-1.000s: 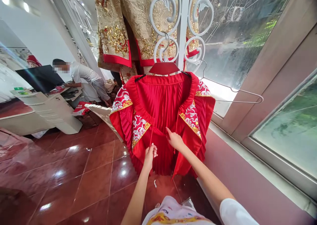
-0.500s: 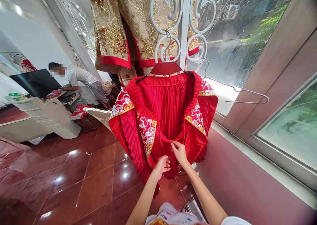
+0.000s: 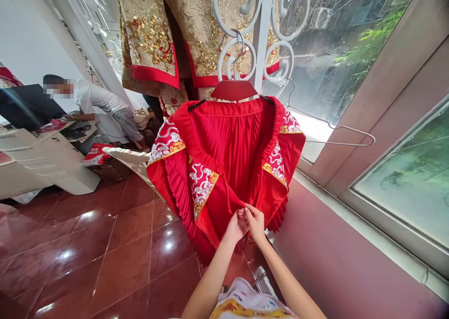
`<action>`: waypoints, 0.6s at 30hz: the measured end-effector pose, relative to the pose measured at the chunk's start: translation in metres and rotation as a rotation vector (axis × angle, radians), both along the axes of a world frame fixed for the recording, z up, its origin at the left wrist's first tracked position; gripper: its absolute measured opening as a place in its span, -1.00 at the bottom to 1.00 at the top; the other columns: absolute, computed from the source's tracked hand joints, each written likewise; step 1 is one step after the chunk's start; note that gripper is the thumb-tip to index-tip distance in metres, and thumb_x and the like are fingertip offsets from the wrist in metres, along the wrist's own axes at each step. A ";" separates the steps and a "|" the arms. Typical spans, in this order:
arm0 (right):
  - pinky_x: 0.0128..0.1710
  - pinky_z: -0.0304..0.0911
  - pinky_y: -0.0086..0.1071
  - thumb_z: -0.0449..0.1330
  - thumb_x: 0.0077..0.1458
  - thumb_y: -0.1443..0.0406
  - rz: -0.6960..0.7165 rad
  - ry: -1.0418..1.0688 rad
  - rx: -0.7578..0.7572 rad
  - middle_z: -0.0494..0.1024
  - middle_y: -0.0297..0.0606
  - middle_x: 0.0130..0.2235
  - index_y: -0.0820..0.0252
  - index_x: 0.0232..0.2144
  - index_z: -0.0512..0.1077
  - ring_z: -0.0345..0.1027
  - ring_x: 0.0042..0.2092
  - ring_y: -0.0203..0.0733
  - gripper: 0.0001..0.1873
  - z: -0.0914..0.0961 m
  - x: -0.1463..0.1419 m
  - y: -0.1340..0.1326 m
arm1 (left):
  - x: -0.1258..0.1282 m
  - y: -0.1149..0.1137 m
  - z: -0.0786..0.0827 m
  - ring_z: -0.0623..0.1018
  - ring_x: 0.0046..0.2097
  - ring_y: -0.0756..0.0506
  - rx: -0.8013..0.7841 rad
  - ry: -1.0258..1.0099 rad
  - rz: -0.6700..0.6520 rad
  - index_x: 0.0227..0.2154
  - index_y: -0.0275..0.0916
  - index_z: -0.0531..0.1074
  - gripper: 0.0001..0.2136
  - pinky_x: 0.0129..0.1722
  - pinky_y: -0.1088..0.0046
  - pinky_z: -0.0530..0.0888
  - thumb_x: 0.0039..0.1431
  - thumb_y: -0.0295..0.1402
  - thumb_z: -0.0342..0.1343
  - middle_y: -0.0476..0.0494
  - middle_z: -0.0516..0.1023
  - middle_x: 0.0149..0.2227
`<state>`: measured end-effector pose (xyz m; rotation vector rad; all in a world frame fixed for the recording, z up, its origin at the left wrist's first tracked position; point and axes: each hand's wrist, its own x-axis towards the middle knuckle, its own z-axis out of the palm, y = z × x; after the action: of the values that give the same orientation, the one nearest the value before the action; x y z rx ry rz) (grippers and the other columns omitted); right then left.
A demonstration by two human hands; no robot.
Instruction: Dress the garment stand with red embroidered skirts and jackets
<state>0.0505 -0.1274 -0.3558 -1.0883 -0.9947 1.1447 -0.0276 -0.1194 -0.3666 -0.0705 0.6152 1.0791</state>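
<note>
A red pleated garment [image 3: 224,146] with white and gold embroidered panels hangs from a red hanger [image 3: 233,90] on a white scrolled metal stand [image 3: 261,33]. My left hand [image 3: 235,225] and my right hand [image 3: 256,221] meet at the garment's lower front. Both pinch the red fabric where its two front edges come together. A thin red cord dangles just left of my hands. Behind the red garment hangs a gold embroidered robe [image 3: 154,38] with red trim.
A bare wire hanger [image 3: 333,134] hangs to the right by the large window [image 3: 336,47]. A pink wall ledge runs along the right. At the left, another person [image 3: 94,106] bends over a white desk [image 3: 45,162] with a dark monitor. Glossy red floor tiles [image 3: 105,249] lie below.
My hands have come together low on the garment, drawing its two front edges closed. Before, my left hand held the cord apart from my right.
</note>
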 end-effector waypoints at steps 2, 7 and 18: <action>-0.32 0.41 -0.30 0.19 -0.06 0.12 -0.025 0.107 -0.032 0.58 -0.17 -0.38 0.27 -0.31 0.41 0.47 -0.40 -0.18 -0.66 0.000 -0.003 -0.002 | 0.001 0.001 0.002 0.33 -0.62 0.13 -0.019 -0.032 0.029 -0.60 -0.31 0.29 -0.75 -0.53 0.65 0.32 0.21 -0.48 -0.07 0.05 0.31 -0.66; -0.54 0.34 -0.42 0.20 -0.09 0.15 -0.106 0.167 -0.124 0.53 -0.31 -0.47 0.15 -0.30 0.20 0.39 -0.56 -0.28 -0.66 0.008 -0.012 -0.007 | -0.001 0.007 0.002 0.24 -0.70 0.19 -0.058 -0.029 0.027 -0.59 -0.35 0.28 -0.77 -0.69 0.74 0.18 0.18 -0.54 -0.06 0.08 0.26 -0.68; -0.73 -0.09 -0.56 0.07 -0.15 0.36 0.225 0.124 -0.447 0.27 -0.41 -0.76 0.26 -0.68 0.31 0.01 -0.74 -0.47 -0.86 0.063 -0.012 0.025 | -0.005 0.009 0.008 0.30 -0.65 0.11 0.065 0.081 0.060 -0.57 -0.26 0.26 -0.82 -0.59 0.62 0.26 0.12 -0.57 -0.03 0.10 0.27 -0.68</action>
<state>0.0388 -0.1029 -0.2924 -1.2570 -0.7956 1.6524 -0.0322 -0.1100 -0.3585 0.0111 0.6542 1.1638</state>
